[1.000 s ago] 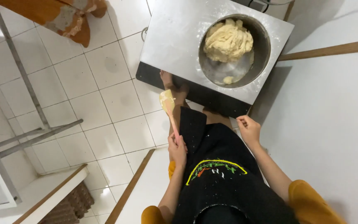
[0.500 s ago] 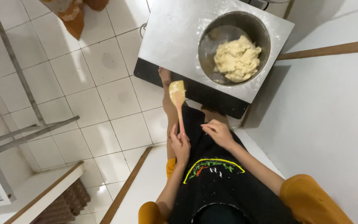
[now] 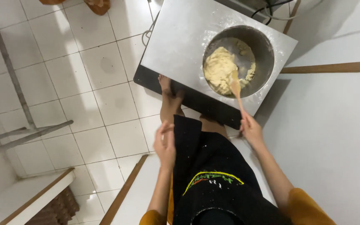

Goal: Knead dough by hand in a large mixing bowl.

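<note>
Wooden spatula (image 3: 235, 88) passes from the now spread, empty left hand (image 3: 165, 143) to the gripping right hand (image 3: 251, 129), its blade now in the pale dough (image 3: 218, 68) inside the round steel bowl (image 3: 263, 46) near the steel worktop's (image 3: 180, 37) right edge.

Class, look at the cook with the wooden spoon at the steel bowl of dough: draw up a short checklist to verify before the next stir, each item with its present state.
1. Right hand grips the wooden spoon: ok.
2. Spoon head in the dough: ok.
3. Dough inside the steel bowl: ok.
4. Bowl fully on the metal tabletop: ok.
5. Left hand steadies the bowl: not ok, it is empty and away from it.
6. Bowl secured against sliding: cannot tell.
</note>
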